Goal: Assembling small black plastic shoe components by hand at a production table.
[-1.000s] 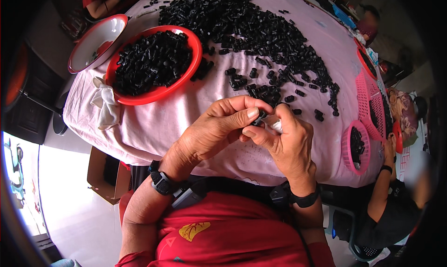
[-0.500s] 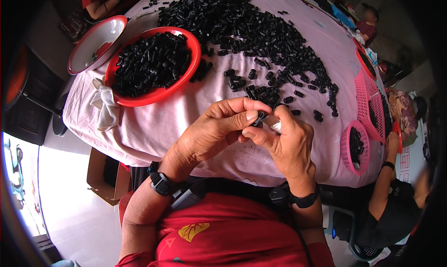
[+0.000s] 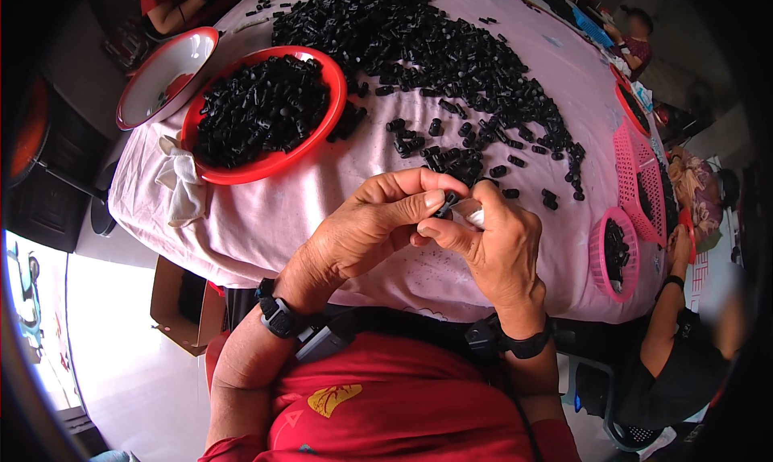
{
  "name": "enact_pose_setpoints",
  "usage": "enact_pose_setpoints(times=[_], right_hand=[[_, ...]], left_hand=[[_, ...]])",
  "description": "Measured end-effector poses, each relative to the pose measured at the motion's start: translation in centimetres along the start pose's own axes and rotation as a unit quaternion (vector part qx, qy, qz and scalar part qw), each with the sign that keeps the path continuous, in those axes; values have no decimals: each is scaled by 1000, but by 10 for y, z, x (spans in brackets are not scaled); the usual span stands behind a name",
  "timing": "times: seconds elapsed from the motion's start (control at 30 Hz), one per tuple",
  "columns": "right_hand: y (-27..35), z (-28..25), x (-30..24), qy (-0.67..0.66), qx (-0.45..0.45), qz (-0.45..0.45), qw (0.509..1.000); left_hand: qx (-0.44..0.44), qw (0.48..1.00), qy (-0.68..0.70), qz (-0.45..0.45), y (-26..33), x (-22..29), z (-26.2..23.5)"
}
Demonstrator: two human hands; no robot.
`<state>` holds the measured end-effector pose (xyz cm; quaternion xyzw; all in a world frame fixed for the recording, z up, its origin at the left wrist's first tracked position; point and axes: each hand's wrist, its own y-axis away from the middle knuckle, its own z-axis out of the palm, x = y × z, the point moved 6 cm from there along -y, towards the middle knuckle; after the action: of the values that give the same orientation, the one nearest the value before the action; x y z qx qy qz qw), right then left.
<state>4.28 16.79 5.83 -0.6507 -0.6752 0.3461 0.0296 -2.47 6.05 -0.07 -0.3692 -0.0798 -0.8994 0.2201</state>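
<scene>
while the left hand [image 3: 366,224] pinches a small black part [image 3: 445,207] between thumb and fingers, the right hand [image 3: 503,244] grips a thin pale piece [image 3: 473,216] directly beside it; the kind of piece cannot be told. both hands are positioned over the table [image 3: 250,240], inward of its near edge. loose black parts [image 3: 475,67] lie just beyond the hands and extend toward the far edge. a red basin [image 3: 250,174], filled with similar parts, is located toward the left edge. a white cloth [image 3: 183,192] lies beside the basin. a pink basket [image 3: 598,256] is located at the near right corner.
</scene>
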Motion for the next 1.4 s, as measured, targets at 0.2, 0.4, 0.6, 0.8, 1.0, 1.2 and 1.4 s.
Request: enact_pose_setpoints(times=[0.2,0.4,0.6,0.8,1.0,1.2,1.4], right_hand=[[-1,0,0,-13,12,-13,1000],[-1,0,-1,6,-11,-2,1000],[1,4,3,-42,-8,-2,999],[-1,1,0,-20,-13,-6,1000],[0,3,2,-29,-10,-3,1000],[3,7,3,-53,-4,-20,998],[0,-10,-5,-135,27,-20,990]], left_hand=[[9,1000,-14,-2,1,0,-1],[10,1000,-11,-5,-1,-1,-2],[10,1000,-11,-4,1,0,0],[7,1000,-13,1,0,0,-1],[12,1000,-6,-5,0,-2,-1],[-2,1000,-8,3,0,1,-1],[-4,999,37,-11,2,4,-4]])
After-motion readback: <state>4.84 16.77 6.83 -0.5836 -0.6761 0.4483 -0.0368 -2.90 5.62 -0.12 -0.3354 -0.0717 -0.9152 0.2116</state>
